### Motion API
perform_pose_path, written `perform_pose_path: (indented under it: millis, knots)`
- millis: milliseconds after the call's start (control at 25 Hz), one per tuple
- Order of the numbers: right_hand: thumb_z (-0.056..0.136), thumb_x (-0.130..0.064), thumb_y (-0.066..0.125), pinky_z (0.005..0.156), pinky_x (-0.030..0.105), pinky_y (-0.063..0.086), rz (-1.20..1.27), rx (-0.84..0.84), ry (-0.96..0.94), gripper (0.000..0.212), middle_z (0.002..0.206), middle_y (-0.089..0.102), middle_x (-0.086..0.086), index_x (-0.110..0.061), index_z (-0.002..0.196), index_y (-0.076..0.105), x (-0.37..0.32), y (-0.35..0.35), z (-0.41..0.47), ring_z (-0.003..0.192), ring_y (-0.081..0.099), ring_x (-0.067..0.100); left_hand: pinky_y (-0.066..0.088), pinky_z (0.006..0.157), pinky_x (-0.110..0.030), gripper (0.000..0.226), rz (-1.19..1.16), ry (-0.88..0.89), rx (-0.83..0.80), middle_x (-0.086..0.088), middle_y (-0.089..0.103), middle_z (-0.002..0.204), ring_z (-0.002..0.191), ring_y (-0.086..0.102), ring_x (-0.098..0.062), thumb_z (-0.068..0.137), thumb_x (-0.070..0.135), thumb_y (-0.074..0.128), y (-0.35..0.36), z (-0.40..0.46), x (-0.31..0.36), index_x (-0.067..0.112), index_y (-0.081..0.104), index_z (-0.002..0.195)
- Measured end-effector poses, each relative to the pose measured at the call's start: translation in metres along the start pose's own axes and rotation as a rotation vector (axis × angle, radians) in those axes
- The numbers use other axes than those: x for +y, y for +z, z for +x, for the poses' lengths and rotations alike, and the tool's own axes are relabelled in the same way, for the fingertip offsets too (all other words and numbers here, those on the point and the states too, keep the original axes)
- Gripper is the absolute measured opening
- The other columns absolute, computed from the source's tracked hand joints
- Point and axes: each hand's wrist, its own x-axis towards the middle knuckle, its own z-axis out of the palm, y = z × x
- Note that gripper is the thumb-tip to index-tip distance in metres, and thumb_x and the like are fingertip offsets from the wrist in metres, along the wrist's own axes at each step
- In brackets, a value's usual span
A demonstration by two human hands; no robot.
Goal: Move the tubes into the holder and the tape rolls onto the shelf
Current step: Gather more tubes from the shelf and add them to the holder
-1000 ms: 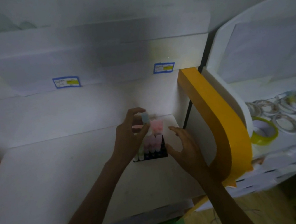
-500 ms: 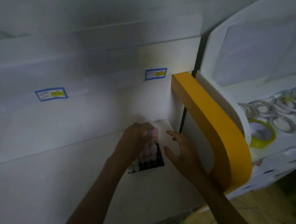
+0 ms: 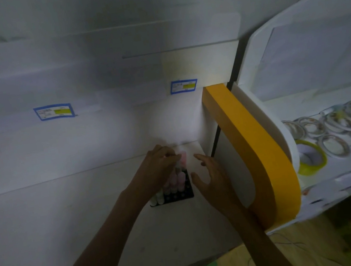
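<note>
The left hand [image 3: 157, 170] reaches over a black holder [image 3: 181, 195] that sits on the white tabletop [image 3: 68, 218], close to the back right corner of that surface. Its grip is pressed together around the top of a pink-capped tube [image 3: 183, 160] standing at the far end of the holder, with the fingertips bunched at the cap (the dim light blurs exactly how they meet). More tubes [image 3: 173, 182] stand upright in the holder's rows, pink ones in the middle and paler ones nearest the wrist. The right hand [image 3: 211, 178] hovers just beside the holder's right edge with its fingers spread and nothing in them; whether it touches the holder cannot be told. To the right, past a curved yellow panel edge [image 3: 254, 155], a white shelf [image 3: 337, 176] carries the tape rolls [image 3: 334, 128]: a cluster of pale rings lying flat, with a yellow-green roll [image 3: 310, 158] nearest the panel. Two blue-bordered labels [image 3: 54, 111] are stuck on the back wall.
</note>
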Motion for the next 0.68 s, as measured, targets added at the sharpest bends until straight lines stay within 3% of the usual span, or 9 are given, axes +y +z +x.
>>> perform_pose_path:
  millis: [160,280,400,520,680]
  knots:
    - [0.087,-0.034,0.058,0.100,0.038,0.046,-0.008,0.017,-0.016,0.050,0.132,0.055,0.001,-0.017,0.134,0.051,0.000,-0.001,0.000,0.119,0.052,0.017,0.048,0.060,-0.031,0.043,0.008,0.019,-0.057,-0.012,0.067,0.086,0.073,0.058,-0.029,0.051,-0.003,0.089,0.000,0.002,0.003,0.005,0.075,0.090]
    - [0.088,-0.041,0.054,0.098,0.038,0.047,-0.025,0.025,-0.023,0.051,0.131,0.056,0.001,-0.016,0.133,0.051,0.004,-0.001,0.000,0.118,0.052,0.015,0.049,0.061,-0.034,0.046,0.032,0.004,-0.122,-0.010,0.066,0.091,0.077,0.060,-0.029,0.051,0.005,0.089,-0.005,0.001,0.004,0.009,0.073,0.093]
    - [0.087,-0.047,0.049,0.099,0.040,0.046,-0.056,0.036,-0.033,0.057,0.131,0.056,0.003,-0.014,0.133,0.052,0.005,-0.001,0.000,0.119,0.052,0.016,0.052,0.075,-0.043,0.037,0.066,-0.045,-0.136,-0.010,0.064,0.105,0.093,0.060,-0.030,0.076,0.029,0.071,-0.001,-0.004,0.003,0.021,0.057,0.110]
    - [0.086,-0.049,0.048,0.100,0.042,0.045,-0.060,0.009,-0.015,0.059,0.132,0.055,0.001,-0.016,0.134,0.051,0.003,-0.001,0.001,0.120,0.050,0.017,0.042,0.098,-0.055,0.050,0.156,-0.142,-0.213,-0.007,0.047,0.143,0.128,0.046,-0.031,0.087,0.045,0.057,0.005,-0.015,-0.001,0.030,0.041,0.131]
    - [0.086,-0.053,0.046,0.103,0.040,0.043,-0.100,-0.009,-0.027,0.064,0.133,0.055,0.005,-0.010,0.133,0.052,0.001,-0.001,-0.002,0.123,0.050,0.019,0.038,0.099,-0.065,0.055,0.225,-0.172,-0.188,-0.011,0.040,0.150,0.133,0.042,-0.033,0.090,0.051,0.041,0.003,-0.027,0.010,0.029,0.034,0.140]
